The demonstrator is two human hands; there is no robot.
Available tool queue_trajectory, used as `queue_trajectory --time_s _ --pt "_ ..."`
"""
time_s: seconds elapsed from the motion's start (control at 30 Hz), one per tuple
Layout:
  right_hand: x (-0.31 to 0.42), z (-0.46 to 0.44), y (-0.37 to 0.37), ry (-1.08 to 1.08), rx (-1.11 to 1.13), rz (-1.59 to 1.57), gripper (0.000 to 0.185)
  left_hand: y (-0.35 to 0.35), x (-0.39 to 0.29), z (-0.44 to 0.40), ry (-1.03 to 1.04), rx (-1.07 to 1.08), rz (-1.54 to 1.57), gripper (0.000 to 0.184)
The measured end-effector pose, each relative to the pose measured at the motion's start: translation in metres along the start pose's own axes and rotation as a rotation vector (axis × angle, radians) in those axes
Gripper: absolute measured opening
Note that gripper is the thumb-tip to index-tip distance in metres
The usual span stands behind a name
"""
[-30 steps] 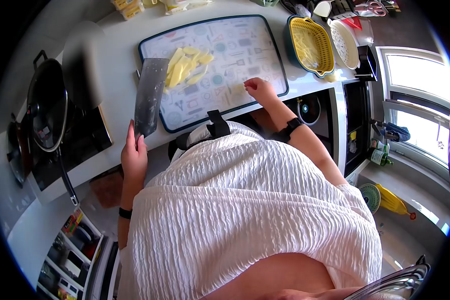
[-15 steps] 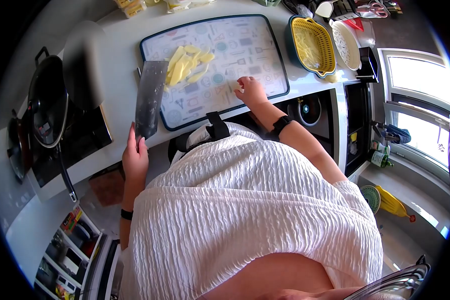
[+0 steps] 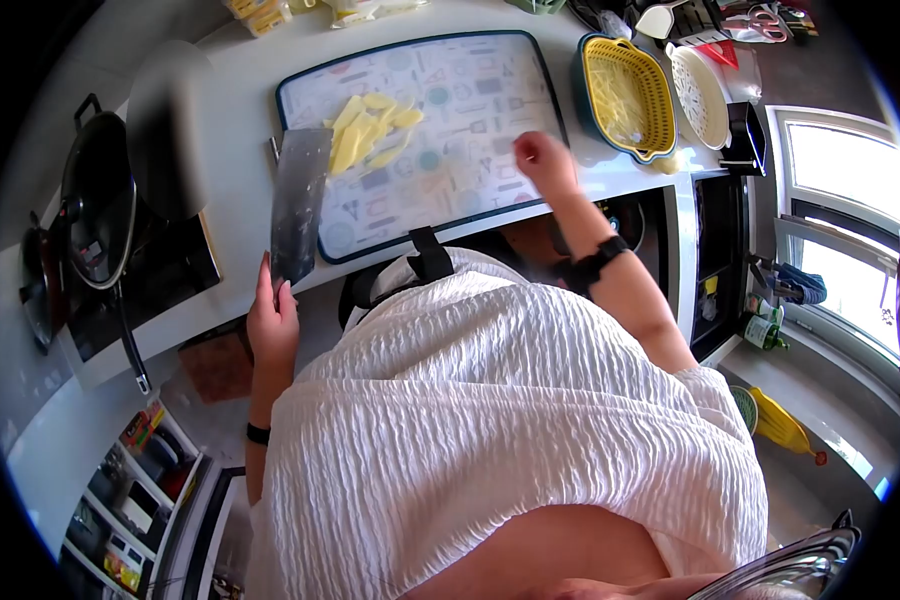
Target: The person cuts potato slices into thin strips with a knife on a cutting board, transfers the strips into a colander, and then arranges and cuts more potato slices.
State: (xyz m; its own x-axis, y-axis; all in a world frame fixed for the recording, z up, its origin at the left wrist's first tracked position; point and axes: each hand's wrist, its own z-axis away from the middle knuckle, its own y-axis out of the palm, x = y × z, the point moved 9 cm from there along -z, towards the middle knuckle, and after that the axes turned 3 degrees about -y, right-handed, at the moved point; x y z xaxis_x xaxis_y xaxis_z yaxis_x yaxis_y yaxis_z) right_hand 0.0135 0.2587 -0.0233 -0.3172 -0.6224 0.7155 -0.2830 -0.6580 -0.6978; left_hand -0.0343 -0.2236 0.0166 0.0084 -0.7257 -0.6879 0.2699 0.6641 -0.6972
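My left hand is closed on a cleaver, just off the counter's front edge. Its broad dark blade points away from me, with small pale bits stuck to it, and overlaps the left edge of the cutting board. Pale yellow slices, which look like potato, lie in a loose pile on the board, right of the blade tip. My right hand hangs over the board's right side with its fingers curled in. Whatever those fingers hold, if anything, is hidden.
A yellow basket with thin pale shreds sits in a dark bowl right of the board. Beside it stands a white strainer. A black pan rests on the hob at left, its handle jutting past the counter edge.
My right hand has moved right and its fingers have curled in from a looser pose above the board. The cleaver, my left hand and the slices stay nearly where they were.
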Motion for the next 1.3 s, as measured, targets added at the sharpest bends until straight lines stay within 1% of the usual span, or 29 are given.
queue_trajectory --time_s 0.03,0.1,0.17,0.23,0.27,0.37,0.4,0.43,0.5,0.53,0.57,0.63,0.67,0.77,0.8,0.83,0.9,0.93,1.03,1.07,1.13,1.17,1.2,1.23,1.27,1.3 --pt "-0.002 -0.003 -0.027 -0.03 -0.046 -0.001 0.016 0.001 0.0 0.002 -0.031 0.008 0.009 0.051" --pt "-0.005 -0.006 -0.091 -0.081 -0.242 0.042 0.014 0.004 -0.001 0.004 -0.088 0.027 0.033 0.05" --pt "-0.017 -0.01 -0.155 -0.109 -0.435 0.101 0.013 0.006 -0.007 0.005 -0.094 0.006 0.025 0.05" --pt "-0.052 -0.019 -0.198 -0.095 -0.579 -0.034 0.015 0.009 -0.014 0.006 -0.098 -0.008 0.026 0.049" --pt "-0.057 -0.02 -0.211 -0.042 -0.647 -0.031 0.016 0.009 -0.018 0.007 -0.098 -0.011 0.029 0.049" --pt "-0.099 -0.05 -0.201 0.076 -0.441 0.392 0.022 0.012 -0.029 0.009 -0.073 -0.037 0.024 0.049" --pt "-0.117 -0.057 -0.179 0.095 -0.225 0.564 0.033 0.012 -0.033 0.01 -0.061 -0.051 0.019 0.049" --pt "-0.132 -0.057 -0.176 0.103 -0.199 0.624 0.036 0.012 -0.034 0.011 -0.076 -0.04 0.002 0.05" --pt "-0.137 -0.063 -0.167 0.104 -0.142 0.744 0.041 0.012 -0.034 0.013 -0.114 -0.03 -0.027 0.05" --pt "-0.137 -0.066 -0.169 0.07 -0.143 0.718 0.041 0.012 -0.036 0.015 -0.102 -0.043 -0.026 0.051" --pt "-0.139 -0.066 -0.175 0.028 -0.221 0.67 0.037 0.013 -0.037 0.017 -0.088 -0.053 -0.027 0.051" --pt "-0.098 -0.057 -0.185 -0.045 -0.337 0.692 0.034 0.014 -0.035 0.018 -0.091 -0.062 -0.013 0.051" --pt "-0.108 -0.059 -0.19 -0.006 -0.365 0.594 0.035 0.016 -0.031 0.019 -0.112 -0.065 0.006 0.051" --pt "-0.137 -0.071 -0.182 -0.007 -0.24 0.668 0.04 0.016 -0.036 0.024 -0.142 -0.072 0.02 0.051" --pt "-0.134 -0.071 -0.176 -0.057 -0.239 0.741 0.044 0.016 -0.039 0.026 -0.137 -0.074 0.026 0.051" --pt "-0.138 -0.075 -0.18 -0.013 -0.258 0.734 0.045 0.014 -0.041 0.028 -0.132 -0.077 0.032 0.051" --pt "-0.108 -0.077 -0.192 0.073 -0.293 0.717 0.047 0.012 -0.043 0.032 -0.19 -0.047 0.01 0.05" --pt "-0.109 -0.079 -0.198 0.112 -0.368 0.645 0.044 0.011 -0.04 0.035 -0.218 -0.03 -0.001 0.05" --pt "-0.093 -0.098 -0.174 0.149 -0.093 0.635 0.043 0.015 -0.024 0.041 -0.141 -0.096 -0.021 0.049" --pt "-0.085 -0.1 -0.163 0.059 -0.114 0.673 0.046 0.016 -0.02 0.042 -0.169 -0.083 -0.003 0.049" --pt "-0.027 -0.098 -0.124 -0.166 -0.161 0.637 0.052 0.02 -0.015 0.044 -0.208 -0.069 0.018 0.049" --pt "0.0 -0.1 -0.093 -0.266 -0.08 0.476 0.051 0.022 -0.014 0.045 -0.217 -0.066 0.02 0.049" --pt "0.017 -0.103 -0.055 -0.277 0.077 0.433 0.047 0.023 -0.014 0.047 -0.206 -0.07 0.003 0.049" --pt "0.049 -0.096 -0.022 -0.342 0.146 0.429 0.036 0.025 -0.015 0.048 -0.193 -0.074 -0.015 0.049" --pt "0.061 -0.093 0.016 -0.281 0.287 0.25 0.029 0.025 -0.016 0.05 -0.188 -0.08 -0.037 0.049" --pt "0.085 -0.09 0.052 -0.381 0.353 0.226 0.024 0.026 -0.017 0.055 -0.183 -0.088 -0.06 0.049"
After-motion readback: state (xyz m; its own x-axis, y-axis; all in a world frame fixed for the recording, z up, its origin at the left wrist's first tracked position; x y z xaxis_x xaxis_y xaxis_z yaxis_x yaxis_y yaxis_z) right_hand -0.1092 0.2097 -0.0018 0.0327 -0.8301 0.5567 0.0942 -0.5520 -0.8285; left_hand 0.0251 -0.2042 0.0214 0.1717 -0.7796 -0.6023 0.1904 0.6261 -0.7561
